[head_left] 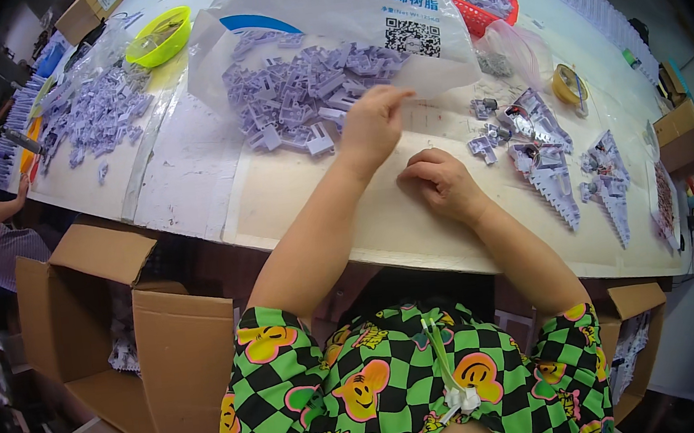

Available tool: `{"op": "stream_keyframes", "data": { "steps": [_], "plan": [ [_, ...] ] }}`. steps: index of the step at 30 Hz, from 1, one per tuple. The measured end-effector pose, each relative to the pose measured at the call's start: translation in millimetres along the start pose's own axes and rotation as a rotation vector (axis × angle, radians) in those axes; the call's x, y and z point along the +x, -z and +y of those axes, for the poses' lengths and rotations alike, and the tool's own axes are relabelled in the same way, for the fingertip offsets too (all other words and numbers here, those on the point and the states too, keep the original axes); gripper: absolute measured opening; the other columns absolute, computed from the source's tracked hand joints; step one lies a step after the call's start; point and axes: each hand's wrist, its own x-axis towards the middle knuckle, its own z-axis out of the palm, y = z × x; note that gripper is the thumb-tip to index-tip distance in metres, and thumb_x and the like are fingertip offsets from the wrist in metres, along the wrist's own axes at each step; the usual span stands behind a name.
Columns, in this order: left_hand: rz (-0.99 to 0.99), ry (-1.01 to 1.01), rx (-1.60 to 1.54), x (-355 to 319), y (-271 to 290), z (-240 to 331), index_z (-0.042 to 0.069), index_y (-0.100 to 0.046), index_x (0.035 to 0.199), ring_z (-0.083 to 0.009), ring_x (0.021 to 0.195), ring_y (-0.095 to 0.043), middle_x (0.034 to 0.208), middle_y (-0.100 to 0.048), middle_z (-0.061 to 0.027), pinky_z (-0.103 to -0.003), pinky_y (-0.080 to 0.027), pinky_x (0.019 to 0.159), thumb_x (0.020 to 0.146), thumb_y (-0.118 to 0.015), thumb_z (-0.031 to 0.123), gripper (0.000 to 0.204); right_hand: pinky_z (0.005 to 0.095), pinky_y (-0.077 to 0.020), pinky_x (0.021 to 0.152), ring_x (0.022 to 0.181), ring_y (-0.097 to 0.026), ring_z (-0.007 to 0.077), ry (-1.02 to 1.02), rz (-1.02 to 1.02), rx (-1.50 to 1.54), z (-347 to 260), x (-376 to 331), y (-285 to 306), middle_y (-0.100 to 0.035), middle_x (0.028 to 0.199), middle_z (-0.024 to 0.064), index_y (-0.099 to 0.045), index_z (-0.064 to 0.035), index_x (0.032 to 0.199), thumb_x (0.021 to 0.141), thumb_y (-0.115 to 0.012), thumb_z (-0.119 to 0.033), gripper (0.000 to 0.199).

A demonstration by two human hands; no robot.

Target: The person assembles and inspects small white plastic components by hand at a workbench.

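Note:
My left hand (373,129) is closed at the near edge of a large clear plastic bag (446,72), its fingers pinched on the film. Beside that hand, a heap of pale lilac plastic parts (288,96) lies at the mouth of the bag and partly under it. My right hand (447,187) rests on the table a little nearer and to the right, fingers curled; whatever they hold, if anything, is hidden. Right of it lie several toothed plastic assemblies (544,175) with wires and small fittings.
Another pile of lilac parts (104,115) is at the left, by a yellow-green bowl (159,38). A red basket (471,16) and a small yellow bowl (568,85) stand on the right. Open cardboard boxes (190,368) sit below the table edge. At far left, another person's hand (21,193) shows.

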Motion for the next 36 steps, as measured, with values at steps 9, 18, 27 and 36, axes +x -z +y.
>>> {"op": "stream_keyframes", "data": {
  "steps": [9,18,27,36],
  "plan": [
    [-0.009,0.366,0.820,-19,121,-33,0.006,-0.054,0.121,-0.0334,0.111,-0.047,0.119,-0.055,-0.0138,-0.041,-0.036,0.097,0.070,-0.072,0.011,0.054,0.0367,-0.0466,0.080,0.087,-0.058,0.0274,0.005,-0.003,0.035,2,-1,1,-0.061,0.089,0.0084,-0.065,-0.0064,0.086,0.065,-0.057,0.005,0.025],
    [-0.037,0.167,0.705,-30,106,-6,0.007,-0.057,0.117,-0.0308,0.112,-0.047,0.115,-0.057,-0.0125,-0.040,-0.036,0.096,0.066,-0.077,0.018,0.056,0.0365,-0.0446,0.082,0.090,-0.057,0.0259,-0.021,-0.007,0.079,5,-1,0,-0.061,0.091,0.0066,-0.065,-0.0071,0.088,0.066,-0.056,0.004,0.026],
    [-0.194,0.107,0.779,-45,79,19,0.011,-0.067,0.096,-0.0219,0.102,-0.051,0.102,-0.062,-0.0019,-0.037,-0.031,0.090,0.067,-0.076,0.015,0.031,0.0372,-0.0445,0.081,0.089,-0.057,0.0272,0.022,-0.049,0.087,7,0,0,-0.060,0.093,0.0071,-0.064,-0.0076,0.092,0.066,-0.057,0.003,0.028],
    [-0.265,0.059,0.536,-63,56,62,0.012,-0.066,0.094,-0.0190,0.093,-0.057,0.099,-0.063,-0.0013,-0.033,-0.032,0.086,0.062,-0.078,0.009,0.034,0.0255,-0.0485,0.072,0.082,-0.056,0.0103,-0.401,0.026,1.189,-9,1,-4,-0.057,0.105,0.0089,-0.049,0.0018,0.119,0.090,-0.055,-0.017,0.035]
  ]
}}
